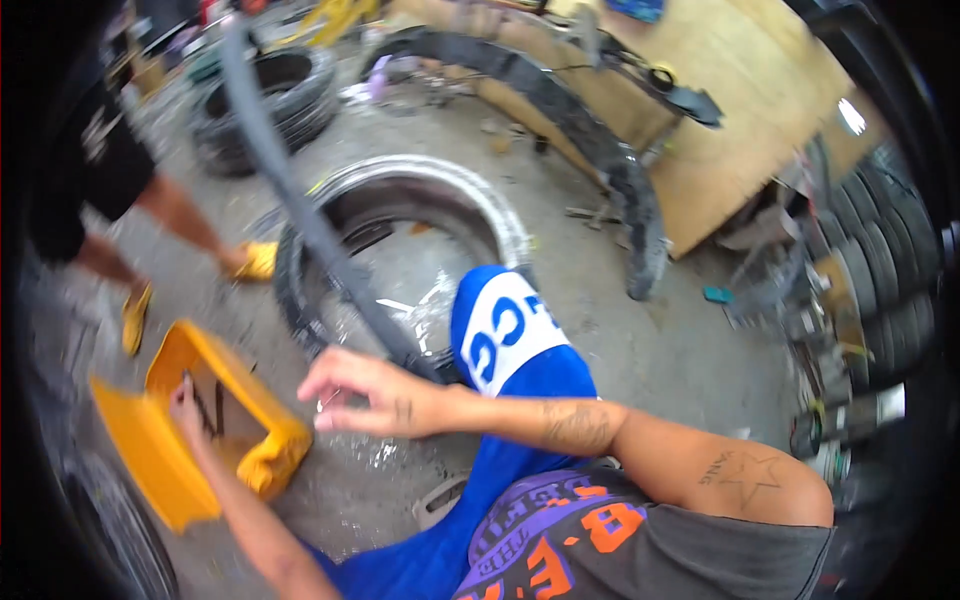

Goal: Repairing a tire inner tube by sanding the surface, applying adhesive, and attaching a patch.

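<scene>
With the fingers [319,377] of my right hand [378,396] spread and my left hand [187,403] inside the yellow box [140,445] on the floor [620,360] (grip: cannot tell), I judge the box light, stiff, best held by its edge.

Looks like smooth plastic on the yellow container [150,465], near left; rubber, partly shiny, on the tyre [503,215] beyond; concrete, glossy in patches, across the floor [640,350]; smooth wood on the tabletop [750,120], far right.
</scene>
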The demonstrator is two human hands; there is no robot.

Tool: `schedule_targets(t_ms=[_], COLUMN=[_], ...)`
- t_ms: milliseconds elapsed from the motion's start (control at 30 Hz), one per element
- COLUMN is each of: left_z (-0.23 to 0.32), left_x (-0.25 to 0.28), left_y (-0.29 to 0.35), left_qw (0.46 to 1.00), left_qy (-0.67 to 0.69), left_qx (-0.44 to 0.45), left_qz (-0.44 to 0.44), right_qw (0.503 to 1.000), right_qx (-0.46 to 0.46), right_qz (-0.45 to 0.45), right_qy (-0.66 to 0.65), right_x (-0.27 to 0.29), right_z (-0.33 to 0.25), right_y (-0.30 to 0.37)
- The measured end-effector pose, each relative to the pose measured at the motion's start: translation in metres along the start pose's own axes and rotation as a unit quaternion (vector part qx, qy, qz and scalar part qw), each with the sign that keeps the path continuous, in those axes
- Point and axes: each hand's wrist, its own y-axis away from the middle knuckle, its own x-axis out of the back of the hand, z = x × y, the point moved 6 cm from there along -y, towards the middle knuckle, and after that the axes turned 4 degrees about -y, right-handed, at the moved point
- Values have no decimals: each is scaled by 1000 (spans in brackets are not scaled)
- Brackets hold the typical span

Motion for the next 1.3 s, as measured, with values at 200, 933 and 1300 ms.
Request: schedule_targets(t_ms=[200,933,1300], left_z=[-77,8,4], left_x=[-77,-10,2], left_y=[-66,14,30], left_qw=[935,883,882], left_qy=[-243,-429,-442], left_qx=[-251,-100,-55], left_qz=[-61,-166,-156], right_qw=[993,664,658], right_qx=[-76,32,81], right_qz=[94,745,746], right_qy=[11,-60,-72], right_x=[63,798,823], right_z=[-1,-169,-148], right_y=[60,317,311])
